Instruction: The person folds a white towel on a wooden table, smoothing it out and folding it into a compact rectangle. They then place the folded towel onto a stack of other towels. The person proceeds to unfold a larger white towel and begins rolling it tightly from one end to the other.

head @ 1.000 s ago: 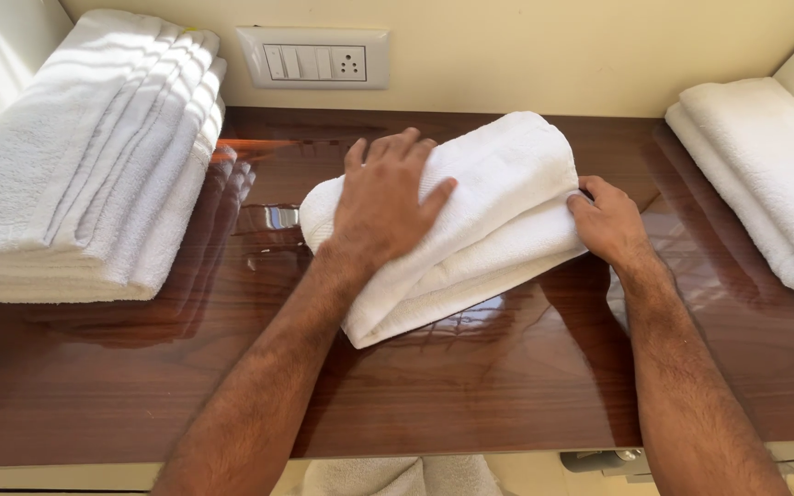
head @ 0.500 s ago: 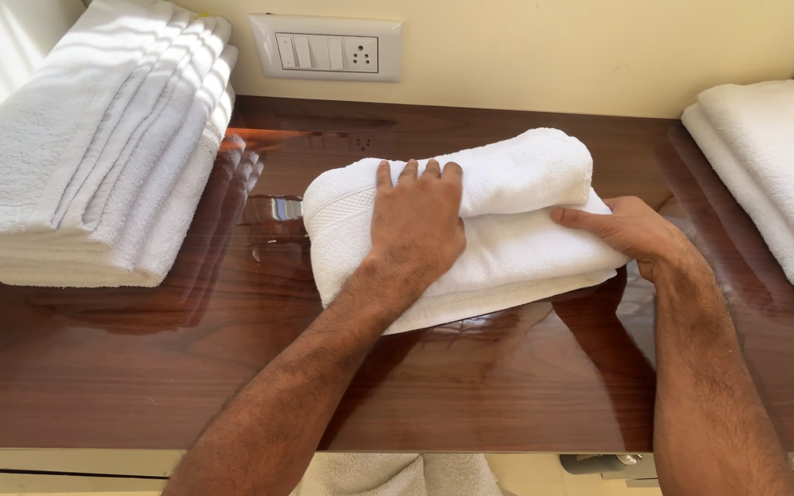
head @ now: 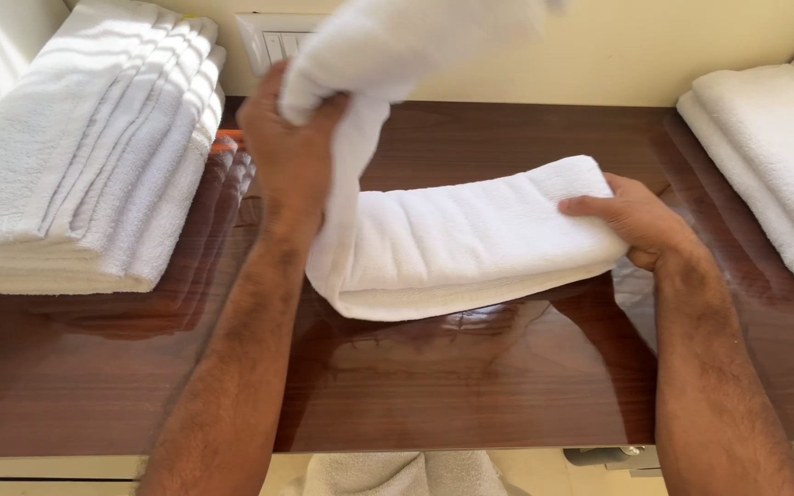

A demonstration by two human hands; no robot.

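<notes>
Our left hand [head: 291, 152] is closed in a fist-like grip on the upper layer of the white towel [head: 470, 243], lifting that part up off the glossy wooden shelf [head: 470, 386] toward the top of the view, while our right hand [head: 636, 220] lies flat with fingers together, pressing the towel's right end down against the shelf. The towel sits in the middle of the shelf, its lower layers folded into a thick band; we judge the folding to be partway along, with the bottom part already doubled and neat and the raised part not yet laid over. To our left rests a stack of folded white towels [head: 85, 156], well apart from the one in hand, and at the far right lies another folded white towel [head: 765, 156]. On the cream wall behind, partly hidden by the lifted cloth, we see a pale rectangular switch plate [head: 268, 37]; its markings are too small to make out.
</notes>
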